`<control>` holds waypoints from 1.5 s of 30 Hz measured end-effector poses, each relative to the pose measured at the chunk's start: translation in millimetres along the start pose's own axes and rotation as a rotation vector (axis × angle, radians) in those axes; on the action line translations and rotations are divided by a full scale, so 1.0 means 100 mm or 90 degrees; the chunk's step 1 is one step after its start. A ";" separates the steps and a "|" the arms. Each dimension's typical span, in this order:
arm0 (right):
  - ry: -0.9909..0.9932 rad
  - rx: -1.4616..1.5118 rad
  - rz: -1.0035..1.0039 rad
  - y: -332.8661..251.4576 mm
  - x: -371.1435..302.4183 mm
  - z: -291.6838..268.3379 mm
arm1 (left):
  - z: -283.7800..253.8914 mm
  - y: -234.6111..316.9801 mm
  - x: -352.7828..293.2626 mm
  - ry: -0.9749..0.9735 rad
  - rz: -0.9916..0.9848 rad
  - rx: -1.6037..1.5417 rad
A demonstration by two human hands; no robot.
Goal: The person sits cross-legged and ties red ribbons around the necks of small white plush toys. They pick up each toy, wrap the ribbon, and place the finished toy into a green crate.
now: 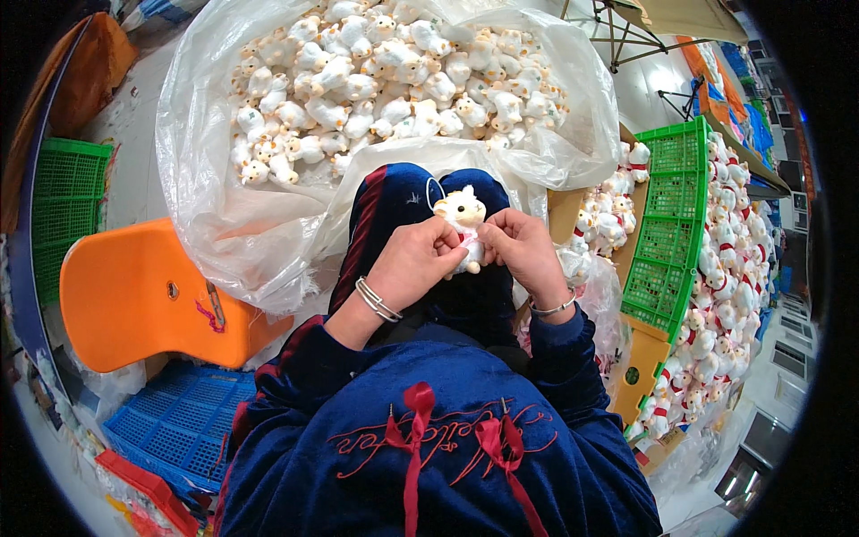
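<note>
A small white plush animal (460, 209) with cream patches and a white hanging loop (431, 191) is held upright above my knees. Round its neck runs a pink ribbon (469, 240). My left hand (417, 258) is closed at one side of the toy, thumb and fingers pinched at its neck and body. From the other side my right hand (526, 248) pinches at the ribbon near the toy's chest. The ribbon's ends are mostly hidden by my fingers, so I cannot tell whether it is knotted.
Ahead, a large clear plastic bag (201, 134) lies spread with many similar plush toys (385, 80). On the left are an orange stool (125, 286) holding scissors-like tool (216, 304) and a blue crate (183, 421). A green crate (662, 228) and ribboned toys (716, 313) are at right.
</note>
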State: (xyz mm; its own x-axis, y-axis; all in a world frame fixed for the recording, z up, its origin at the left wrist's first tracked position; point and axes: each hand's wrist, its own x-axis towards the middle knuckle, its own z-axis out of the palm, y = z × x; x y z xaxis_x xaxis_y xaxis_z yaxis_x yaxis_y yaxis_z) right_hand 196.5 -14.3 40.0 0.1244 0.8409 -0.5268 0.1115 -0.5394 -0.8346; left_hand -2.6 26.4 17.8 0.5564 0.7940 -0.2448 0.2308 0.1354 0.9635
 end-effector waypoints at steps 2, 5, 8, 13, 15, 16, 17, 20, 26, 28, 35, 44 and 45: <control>-0.016 0.021 -0.023 0.03 -0.01 0.05 | -0.08 0.02 -0.03 -0.008 0.018 0.083; -0.021 -0.004 -0.048 0.02 -0.04 0.13 | -0.19 0.11 -0.07 0.004 0.029 0.135; -0.020 -0.018 -0.064 0.03 -0.07 0.24 | -0.20 0.17 -0.06 0.042 -0.002 0.152; -0.002 -0.074 -0.094 0.04 -0.10 0.27 | -0.12 0.16 -0.06 0.063 -0.073 0.139; 0.009 -0.062 -0.075 0.03 -0.10 0.27 | -0.07 0.05 -0.05 0.092 -0.049 0.108; 0.015 -0.056 -0.066 0.03 -0.10 0.26 | -0.06 0.00 -0.05 0.097 -0.044 0.082; 0.011 -0.053 -0.070 0.05 -0.10 0.25 | -0.05 -0.03 -0.05 0.100 -0.039 0.057; 0.004 -0.059 -0.085 0.09 -0.08 0.24 | -0.05 -0.05 -0.05 0.076 -0.087 -0.002; 0.024 -0.142 -0.133 0.09 -0.07 0.25 | -0.11 -0.10 -0.04 0.029 -0.128 -0.113; 0.028 -0.164 -0.152 0.11 -0.06 0.24 | -0.12 -0.10 -0.04 0.027 -0.138 -0.147; -0.005 -0.072 -0.095 0.03 -0.10 0.27 | -0.10 -0.08 -0.05 0.031 -0.155 -0.174; -0.042 -0.131 -0.134 0.04 -0.07 0.27 | -0.09 -0.08 -0.04 0.086 -0.160 -0.138; -0.036 -0.134 -0.143 0.05 -0.06 0.27 | -0.08 -0.07 -0.04 0.095 -0.145 -0.100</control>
State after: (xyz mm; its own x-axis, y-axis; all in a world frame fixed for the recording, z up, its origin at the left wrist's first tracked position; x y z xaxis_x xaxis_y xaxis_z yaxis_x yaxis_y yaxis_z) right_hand 169.7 -20.8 35.0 0.0187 0.9380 -0.3460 0.3328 -0.3322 -0.8825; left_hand -12.7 26.5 13.4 0.3783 0.8098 -0.4484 0.2032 0.3999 0.8937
